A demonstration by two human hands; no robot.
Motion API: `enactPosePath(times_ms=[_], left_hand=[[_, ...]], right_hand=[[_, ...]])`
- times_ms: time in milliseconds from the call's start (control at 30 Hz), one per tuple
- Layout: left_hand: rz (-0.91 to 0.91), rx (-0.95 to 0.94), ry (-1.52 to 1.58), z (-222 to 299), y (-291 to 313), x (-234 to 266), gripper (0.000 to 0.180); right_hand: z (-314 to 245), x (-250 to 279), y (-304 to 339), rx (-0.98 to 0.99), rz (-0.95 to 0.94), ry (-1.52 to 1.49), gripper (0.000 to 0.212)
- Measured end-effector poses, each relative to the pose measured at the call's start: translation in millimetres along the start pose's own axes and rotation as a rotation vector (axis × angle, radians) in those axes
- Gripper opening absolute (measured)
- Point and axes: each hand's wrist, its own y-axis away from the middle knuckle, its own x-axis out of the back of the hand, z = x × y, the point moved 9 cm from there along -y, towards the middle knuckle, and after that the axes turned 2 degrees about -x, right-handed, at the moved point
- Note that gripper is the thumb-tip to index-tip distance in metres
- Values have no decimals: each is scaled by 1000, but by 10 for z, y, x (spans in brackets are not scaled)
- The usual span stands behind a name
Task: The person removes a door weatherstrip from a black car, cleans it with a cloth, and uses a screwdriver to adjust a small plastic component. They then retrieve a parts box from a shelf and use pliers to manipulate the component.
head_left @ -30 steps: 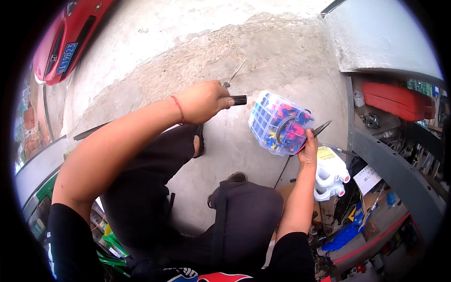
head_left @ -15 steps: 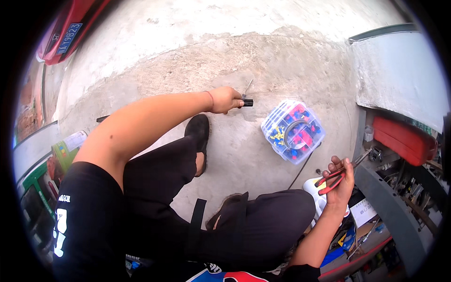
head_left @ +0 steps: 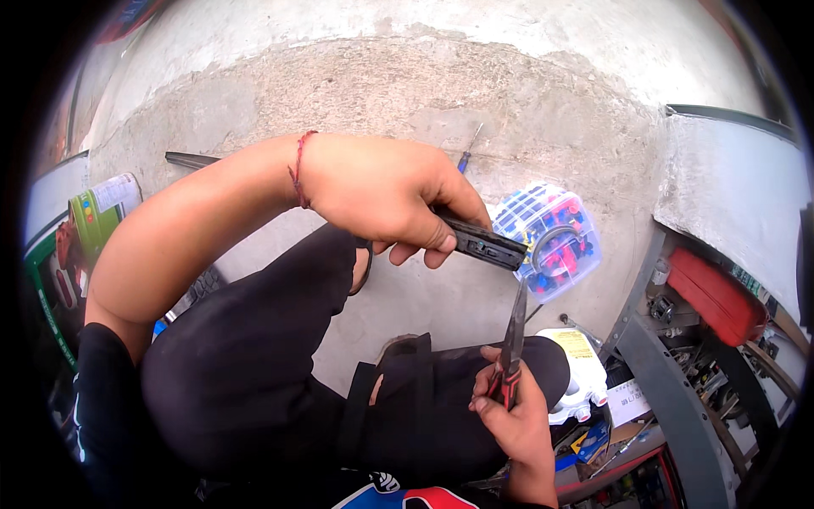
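My left hand (head_left: 381, 199) is closed around a black strip of trim (head_left: 487, 246), whose end sticks out past the fingertips with a small greenish fitting in its channel. Long-nosed pliers (head_left: 512, 339) with red and black handles are gripped in my right hand (head_left: 513, 407). Their tips point up, just below the end of the strip, and look apart from it. Beyond my left forearm another black strip end (head_left: 191, 159) shows; whether it belongs to the same piece is hidden.
On the concrete floor stand a clear plastic case (head_left: 560, 246) of coloured clips and a blue-handled screwdriver (head_left: 464, 161). To the right are a white bottle (head_left: 577, 373), a red case (head_left: 716, 297) and a cluttered metal shelf (head_left: 678, 407). A green can (head_left: 97, 225) stands left.
My left hand has lifted the black strip from near the floor toward me. The pliers in my right hand have come left and now point up toward the strip's end.
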Motion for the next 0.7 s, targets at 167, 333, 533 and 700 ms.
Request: enactPosePath(times_ms=[167,333,533,700], left_hand=[[-53,-24,-53,-42,-108,-116,38],[-25,-31,-157,-24,-94,-230,37],[-26,-175,-243,-79,-211,-389,33],[46,-249,-282,-58,-186,-466,30]], right_hand=[[-199,89,341,64,91,144,47],[208,209,558,-244,-109,-169,44],[87,-83,593,-93,-91,187,40],[-72,33,520,-31,56,671,34]])
